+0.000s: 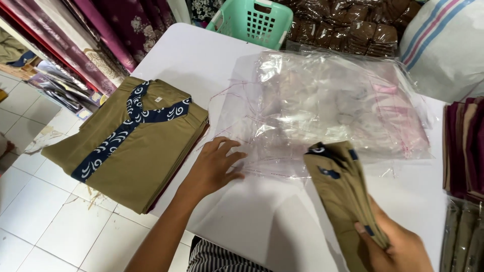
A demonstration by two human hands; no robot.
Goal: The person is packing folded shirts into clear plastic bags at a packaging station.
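left hand [214, 168]: lay flat, fingers spread, its grip apart, pressing the near edge of a stack of clear plastic bags [322, 108] on the white surface [201, 60].
right hand [396, 247]: grip clamped on a folded olive-brown garment with dark blue patterned trim [340, 189], held tilted above the surface, just beside the bags.
left side: a pile of matching folded olive garments [128, 141] lay near the left hand.
far edge: a mint green plastic basket [252, 20].

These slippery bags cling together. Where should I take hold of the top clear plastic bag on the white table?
Probably the top clear plastic bag by its near open edge, from the person's side: the left hand already presses there, and that edge lies loose and flat.
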